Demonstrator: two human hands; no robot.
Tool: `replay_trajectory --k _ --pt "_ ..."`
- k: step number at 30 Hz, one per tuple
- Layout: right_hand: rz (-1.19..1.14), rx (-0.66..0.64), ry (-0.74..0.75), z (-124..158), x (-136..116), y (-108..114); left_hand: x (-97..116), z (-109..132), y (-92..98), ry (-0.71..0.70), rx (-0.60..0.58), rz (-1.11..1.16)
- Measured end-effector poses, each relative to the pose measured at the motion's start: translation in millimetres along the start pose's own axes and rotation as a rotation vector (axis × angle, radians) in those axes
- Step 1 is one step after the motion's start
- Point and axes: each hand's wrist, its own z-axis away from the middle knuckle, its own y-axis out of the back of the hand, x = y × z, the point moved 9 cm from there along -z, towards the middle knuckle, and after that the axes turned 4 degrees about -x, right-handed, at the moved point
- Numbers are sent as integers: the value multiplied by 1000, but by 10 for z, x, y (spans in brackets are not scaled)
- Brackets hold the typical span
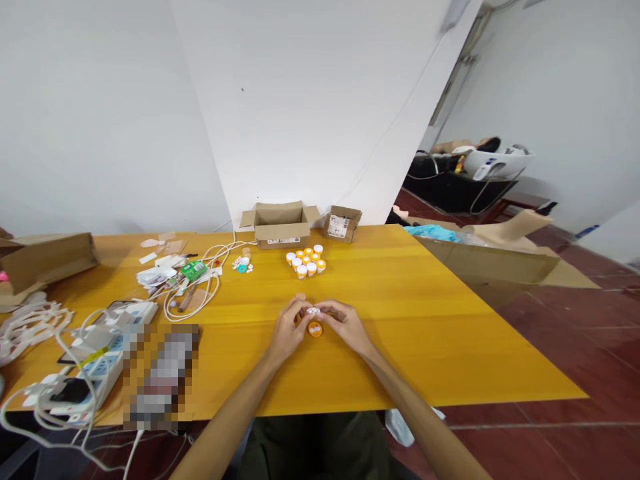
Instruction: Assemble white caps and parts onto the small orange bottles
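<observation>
Centrally, near the front edge of the tabletop (425, 333), both hands meet fingertip to fingertip; the left hand (290, 325) and the right hand (346, 323) pinch a small white piece (313, 311) with dark specks between them, thumbs and forefingers drawn in close; it is too small and blurred to say exactly what it is, though it may be a cap or a strip. Just below it, on the front-edge side, sits a round orange container (315, 329) with whitish pieces inside; a tan round piece (301, 296) lies just beyond the left fingers.

Further toward the back edge stands a tight cluster of orange bottles (306, 261) with white lids; behind them, along that edge, are an open carton (280, 230) and a smaller box (343, 224) just to its right; left of the bottles lie small white bits around a teal disc (243, 269). Toward the left edge, white cables (219, 285) loop near a green packet (194, 269); a power strip (116, 357) runs toward the front left corner.
</observation>
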Motion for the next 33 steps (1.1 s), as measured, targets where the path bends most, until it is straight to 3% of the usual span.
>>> replay_trajectory --k 14,33 --pt "-65 36 -76 0 97 56 -71 13 -72 38 -57 -11" --pt "-81 44 -82 3 95 84 -69 14 -51 24 -22 -6"
